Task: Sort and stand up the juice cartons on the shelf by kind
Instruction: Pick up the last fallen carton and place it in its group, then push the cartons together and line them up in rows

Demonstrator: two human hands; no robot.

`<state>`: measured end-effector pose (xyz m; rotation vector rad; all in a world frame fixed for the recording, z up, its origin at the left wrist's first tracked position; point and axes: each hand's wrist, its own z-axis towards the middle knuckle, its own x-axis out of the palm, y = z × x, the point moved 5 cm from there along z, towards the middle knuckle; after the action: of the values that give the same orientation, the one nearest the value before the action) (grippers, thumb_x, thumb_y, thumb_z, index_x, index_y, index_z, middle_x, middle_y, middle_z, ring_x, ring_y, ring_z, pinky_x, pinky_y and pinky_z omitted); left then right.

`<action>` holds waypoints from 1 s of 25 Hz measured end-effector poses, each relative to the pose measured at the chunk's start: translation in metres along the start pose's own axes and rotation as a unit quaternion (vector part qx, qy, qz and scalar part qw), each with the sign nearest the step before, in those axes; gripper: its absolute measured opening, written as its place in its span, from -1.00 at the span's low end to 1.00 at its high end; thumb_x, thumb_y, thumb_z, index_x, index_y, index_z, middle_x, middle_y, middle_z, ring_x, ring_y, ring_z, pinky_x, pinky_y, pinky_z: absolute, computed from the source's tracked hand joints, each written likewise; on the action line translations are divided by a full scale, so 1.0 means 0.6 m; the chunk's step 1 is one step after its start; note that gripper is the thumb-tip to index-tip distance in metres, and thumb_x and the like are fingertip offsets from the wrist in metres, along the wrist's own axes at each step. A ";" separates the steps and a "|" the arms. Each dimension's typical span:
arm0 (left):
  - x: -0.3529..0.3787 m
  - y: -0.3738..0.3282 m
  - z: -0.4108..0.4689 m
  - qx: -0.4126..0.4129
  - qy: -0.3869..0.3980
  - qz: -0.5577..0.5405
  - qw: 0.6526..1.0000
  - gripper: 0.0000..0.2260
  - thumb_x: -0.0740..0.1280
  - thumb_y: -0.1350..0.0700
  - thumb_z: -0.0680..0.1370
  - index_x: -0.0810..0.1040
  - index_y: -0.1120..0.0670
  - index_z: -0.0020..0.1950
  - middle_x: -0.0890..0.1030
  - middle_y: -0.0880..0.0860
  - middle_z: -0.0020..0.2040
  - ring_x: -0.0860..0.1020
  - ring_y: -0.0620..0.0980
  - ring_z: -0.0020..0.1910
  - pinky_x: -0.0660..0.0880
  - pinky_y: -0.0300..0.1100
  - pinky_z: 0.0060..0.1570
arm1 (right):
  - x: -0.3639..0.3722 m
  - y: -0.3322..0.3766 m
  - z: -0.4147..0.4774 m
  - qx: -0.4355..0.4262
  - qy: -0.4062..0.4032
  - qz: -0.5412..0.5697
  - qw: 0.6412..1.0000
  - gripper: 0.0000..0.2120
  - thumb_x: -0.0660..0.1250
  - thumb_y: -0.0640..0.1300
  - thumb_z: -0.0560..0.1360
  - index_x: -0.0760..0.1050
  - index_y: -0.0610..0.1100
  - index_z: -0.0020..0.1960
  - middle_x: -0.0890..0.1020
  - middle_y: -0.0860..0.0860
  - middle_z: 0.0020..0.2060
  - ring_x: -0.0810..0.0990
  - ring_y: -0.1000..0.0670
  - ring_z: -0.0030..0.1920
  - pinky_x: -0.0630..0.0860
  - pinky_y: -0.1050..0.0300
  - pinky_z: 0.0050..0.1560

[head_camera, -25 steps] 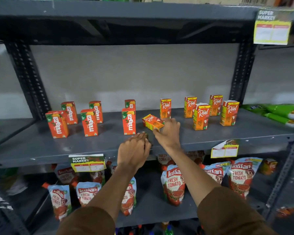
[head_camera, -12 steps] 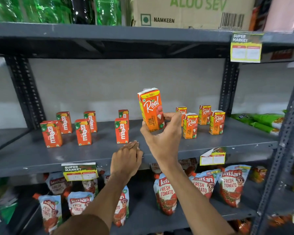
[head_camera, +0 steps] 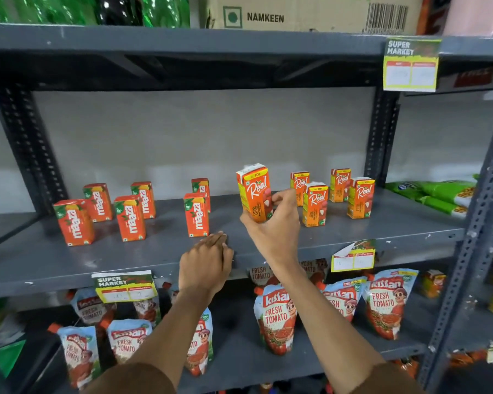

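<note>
I am holding a Real carton (head_camera: 255, 191) upright in my right hand (head_camera: 272, 231), fingers (head_camera: 282, 198) wrapping its lower part, just above the grey shelf (head_camera: 382, 231) and between the 2 groups of juice. To its right, 4 other Real cartons (head_camera: 315, 203) are standing upright, set apart from one another. To its left, 6 Maaza cartons (head_camera: 196, 214) are standing upright too, spread toward the shelf's left end. My left hand (head_camera: 205, 265) is resting palm down on the shelf's front edge, fingers flat and grasping nothing. Green packets (head_camera: 439, 194) are lying at the far right of the same level. Kissan tomato pouches (head_camera: 276, 317) are leaning on the shelf below, and a Namkeen box (head_camera: 310, 12) is sitting on the shelf above.
</note>
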<state>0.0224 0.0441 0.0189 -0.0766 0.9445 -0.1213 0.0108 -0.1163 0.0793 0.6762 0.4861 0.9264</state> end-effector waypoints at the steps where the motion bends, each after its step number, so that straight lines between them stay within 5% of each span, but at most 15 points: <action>1: -0.003 -0.001 0.000 -0.003 0.000 -0.002 1.000 -0.64 0.07 -0.03 0.59 0.51 -0.06 0.30 0.58 -0.10 0.25 0.61 -0.02 0.07 0.54 -0.10 -0.14 | 0.004 -0.017 0.006 0.019 0.010 -0.011 1.000 -0.44 0.58 0.02 0.28 0.25 -0.05 0.02 0.53 0.02 -0.05 0.61 0.09 -0.09 0.57 0.22 -0.22; 13: 0.005 -0.005 0.003 -0.003 -0.015 0.009 1.000 -0.65 0.08 -0.01 0.57 0.55 -0.05 0.25 0.61 -0.08 0.21 0.63 -0.01 0.01 0.55 -0.10 -0.19 | 0.051 -0.138 0.052 0.090 0.044 -0.185 0.978 -0.39 0.51 0.04 0.39 0.20 -0.08 0.22 0.53 -0.07 0.08 0.62 -0.11 0.07 0.56 -0.23 0.13; 25: 0.017 -0.001 0.006 0.015 -0.002 -0.017 1.000 -0.63 0.03 -0.04 0.60 0.49 -0.03 0.31 0.56 -0.06 0.28 0.58 -0.01 0.12 0.55 -0.07 -0.06 | 0.034 -0.121 0.030 0.086 0.074 -0.222 0.968 -0.12 0.63 -0.01 0.28 0.18 -0.18 0.39 0.41 -0.17 0.27 0.44 -0.18 0.30 0.49 -0.13 0.25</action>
<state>0.0312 0.0418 0.0125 -0.0648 0.9382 -0.1667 0.0736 -0.1353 0.0381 0.6215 0.8219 0.5149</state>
